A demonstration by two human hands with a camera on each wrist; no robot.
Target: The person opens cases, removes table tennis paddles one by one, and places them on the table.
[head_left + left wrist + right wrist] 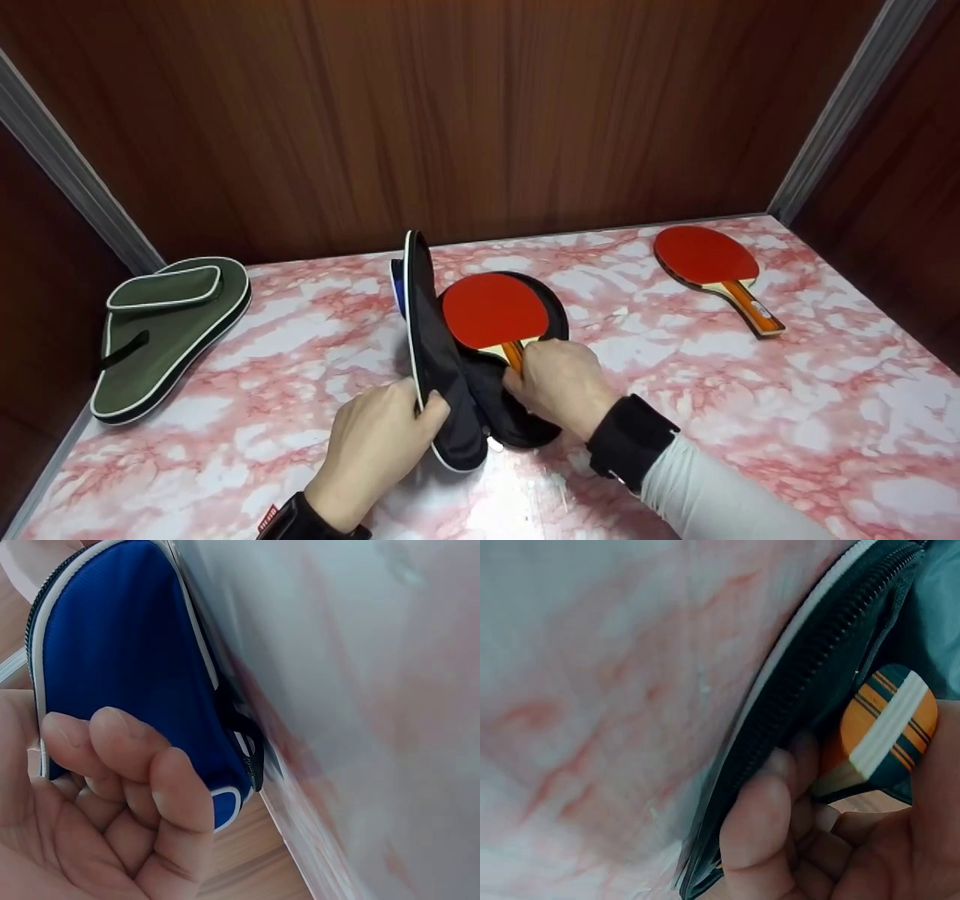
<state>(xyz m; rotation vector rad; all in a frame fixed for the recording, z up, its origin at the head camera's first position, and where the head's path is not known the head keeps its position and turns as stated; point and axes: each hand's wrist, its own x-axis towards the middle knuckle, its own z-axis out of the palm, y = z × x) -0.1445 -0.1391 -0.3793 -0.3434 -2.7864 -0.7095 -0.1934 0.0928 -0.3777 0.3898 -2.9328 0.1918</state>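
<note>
While the left hand (379, 431) pinches up the lid (439, 352) of the blue case (112, 630) and the right hand (562, 379) wraps round the handle (511, 354) of the red bat (495, 309), over the case's bottom half (558, 307), it helps to hold the bat flat, clear of the zip (832, 641).

The desk (300, 450) was bright, with a white shine (514, 491) near the front. The wood wall (480, 112) behind looked darker. In both wrist views, the desk was pale and blurry.
</note>
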